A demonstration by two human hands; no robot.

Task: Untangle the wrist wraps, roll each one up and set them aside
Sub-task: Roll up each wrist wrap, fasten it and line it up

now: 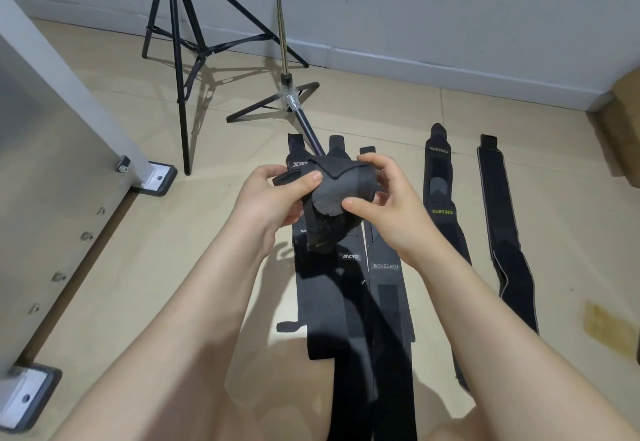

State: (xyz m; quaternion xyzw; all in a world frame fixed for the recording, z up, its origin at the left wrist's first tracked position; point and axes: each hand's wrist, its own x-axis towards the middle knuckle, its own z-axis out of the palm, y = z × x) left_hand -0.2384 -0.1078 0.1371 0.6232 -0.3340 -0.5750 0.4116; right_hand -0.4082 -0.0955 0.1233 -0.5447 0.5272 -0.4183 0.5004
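A black wrist wrap, rolled into a thick bundle [337,195], is held up in front of me between both hands. My left hand [273,203] grips its left side with the thumb on top. My right hand [388,205] pinches its right side, thumb pressed on the loose grey flap. Below the bundle several black wraps [349,288] lie flat and side by side on the floor. Farther right lie a wrap marked XUEYING [441,198] and a plain black wrap [502,229], both stretched out straight.
A black tripod [180,46] stands at the back left. A second stand [287,94] with flat legs reaches toward the wraps. A white frame with bolted feet [152,177] runs along the left. Cardboard [616,129] sits at the right by the wall.
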